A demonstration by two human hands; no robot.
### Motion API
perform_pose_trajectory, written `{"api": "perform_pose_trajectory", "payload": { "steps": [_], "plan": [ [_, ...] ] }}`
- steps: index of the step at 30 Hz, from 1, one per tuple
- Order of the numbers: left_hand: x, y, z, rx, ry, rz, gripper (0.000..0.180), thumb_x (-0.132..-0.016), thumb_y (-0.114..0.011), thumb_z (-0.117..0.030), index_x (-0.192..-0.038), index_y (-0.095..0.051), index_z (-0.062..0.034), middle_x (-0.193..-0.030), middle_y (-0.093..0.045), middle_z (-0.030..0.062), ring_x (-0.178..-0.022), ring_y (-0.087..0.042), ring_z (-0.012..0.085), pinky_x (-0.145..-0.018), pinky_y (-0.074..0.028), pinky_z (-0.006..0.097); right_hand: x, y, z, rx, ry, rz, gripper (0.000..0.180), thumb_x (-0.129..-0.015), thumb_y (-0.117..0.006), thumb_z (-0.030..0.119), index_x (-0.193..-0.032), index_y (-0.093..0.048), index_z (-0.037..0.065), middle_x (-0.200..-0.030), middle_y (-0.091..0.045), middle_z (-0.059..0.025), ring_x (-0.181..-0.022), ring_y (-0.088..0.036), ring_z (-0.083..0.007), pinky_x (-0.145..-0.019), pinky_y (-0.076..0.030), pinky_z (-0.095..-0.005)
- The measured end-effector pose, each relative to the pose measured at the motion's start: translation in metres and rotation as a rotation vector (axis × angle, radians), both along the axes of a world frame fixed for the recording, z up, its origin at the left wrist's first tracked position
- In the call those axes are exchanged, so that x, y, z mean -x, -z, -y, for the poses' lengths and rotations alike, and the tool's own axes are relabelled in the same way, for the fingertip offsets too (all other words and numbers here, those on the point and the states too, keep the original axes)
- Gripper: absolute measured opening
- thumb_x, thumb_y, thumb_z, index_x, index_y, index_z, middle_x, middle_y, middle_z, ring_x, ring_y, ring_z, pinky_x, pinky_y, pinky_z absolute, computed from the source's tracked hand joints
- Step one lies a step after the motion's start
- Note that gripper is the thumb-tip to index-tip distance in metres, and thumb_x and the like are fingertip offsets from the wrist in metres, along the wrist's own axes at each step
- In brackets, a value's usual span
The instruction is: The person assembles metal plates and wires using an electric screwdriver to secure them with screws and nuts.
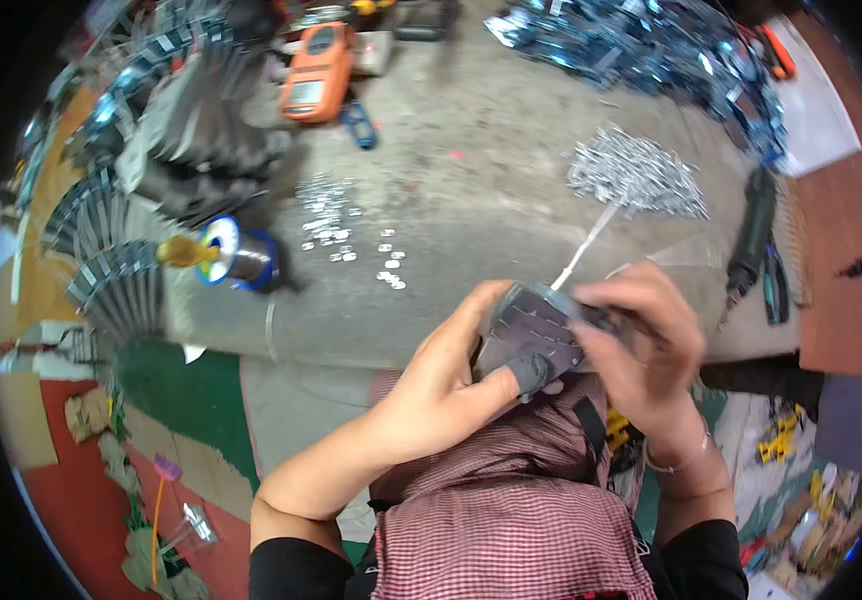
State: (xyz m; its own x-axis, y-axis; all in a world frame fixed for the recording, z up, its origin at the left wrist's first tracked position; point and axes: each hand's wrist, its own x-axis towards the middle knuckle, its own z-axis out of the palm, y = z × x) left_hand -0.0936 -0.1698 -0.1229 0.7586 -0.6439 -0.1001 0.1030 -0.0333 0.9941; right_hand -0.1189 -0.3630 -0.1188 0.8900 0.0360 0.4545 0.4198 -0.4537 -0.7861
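My left hand [441, 385] is closed around a dark, flat box-shaped housing [523, 338], held just above my lap at the table's front edge. A dark finger cot [529, 373] covers the left thumb, which presses on the housing's face. Against the housing's right edge, my right hand [656, 345] has its thumb and fingers bent toward each other. Something small and dark seems to be between them, but motion smears it. From the housing's far end, a thin white strip or cable [586, 246] runs toward a heap of small silvery metal pieces [636, 172].
Small shiny parts [326, 205] lie scattered left of centre. A blue-rimmed wire spool [249, 258] stands near an orange multimeter [318, 72]. Grey strip-like parts [196, 125] pile up at left. At right lie a dark powered screwdriver [754, 230] and pliers [776, 283]; bluish plastic [641, 45] lies behind.
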Motion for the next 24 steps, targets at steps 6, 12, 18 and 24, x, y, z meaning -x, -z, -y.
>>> {"api": "perform_pose_trajectory", "payload": {
  "steps": [6, 12, 18, 24],
  "plan": [
    [0.000, 0.027, 0.018, 0.045, -0.030, -0.232, 0.049, -0.092, -0.053, -0.021, -0.130, -0.034, 0.0018, -0.108, -0.055, 0.0099, -0.096, -0.053, 0.0138, -0.081, -0.044, 0.027, 0.012, 0.012, 0.030, 0.124, 0.019, -0.089, 0.023, -0.071, -0.070, -0.002, -0.093, -0.065, 0.003, -0.079, -0.059, -0.0072, -0.065, -0.055, -0.0129, -0.055, -0.044, -0.0240],
    [0.003, 0.023, 0.019, 0.014, -0.345, -0.055, 0.023, -0.094, -0.052, -0.018, -0.108, -0.045, -0.0018, -0.092, -0.059, 0.0049, -0.083, -0.056, 0.0106, -0.074, -0.046, 0.024, -0.014, 0.023, 0.090, -0.027, 0.387, -0.245, 0.017, -0.078, -0.062, 0.000, -0.095, -0.064, 0.001, -0.093, -0.062, -0.0087, -0.075, -0.060, -0.0145, -0.063, -0.048, -0.0237],
    [0.000, 0.027, 0.025, 0.195, -0.333, -0.139, 0.047, -0.090, -0.059, -0.020, -0.126, -0.040, 0.0034, -0.104, -0.058, 0.0085, -0.091, -0.057, 0.0142, -0.080, -0.046, 0.026, -0.037, 0.028, 0.115, 0.639, 0.366, -0.201, 0.013, -0.076, -0.060, 0.005, -0.088, -0.062, 0.003, -0.086, -0.060, -0.0146, -0.079, -0.060, -0.0303, -0.070, -0.049, -0.0367],
    [0.000, 0.032, 0.023, 0.291, -0.250, -0.273, 0.060, -0.087, -0.057, -0.007, -0.139, -0.029, 0.0038, -0.124, -0.052, 0.0131, -0.111, -0.052, 0.0192, -0.091, -0.044, 0.030, -0.044, 0.015, 0.110, 0.891, 0.099, -0.216, 0.010, -0.070, -0.062, 0.008, -0.078, -0.056, 0.003, -0.078, -0.058, -0.0127, -0.079, -0.058, -0.0333, -0.067, -0.046, -0.0428]
  ]
}}
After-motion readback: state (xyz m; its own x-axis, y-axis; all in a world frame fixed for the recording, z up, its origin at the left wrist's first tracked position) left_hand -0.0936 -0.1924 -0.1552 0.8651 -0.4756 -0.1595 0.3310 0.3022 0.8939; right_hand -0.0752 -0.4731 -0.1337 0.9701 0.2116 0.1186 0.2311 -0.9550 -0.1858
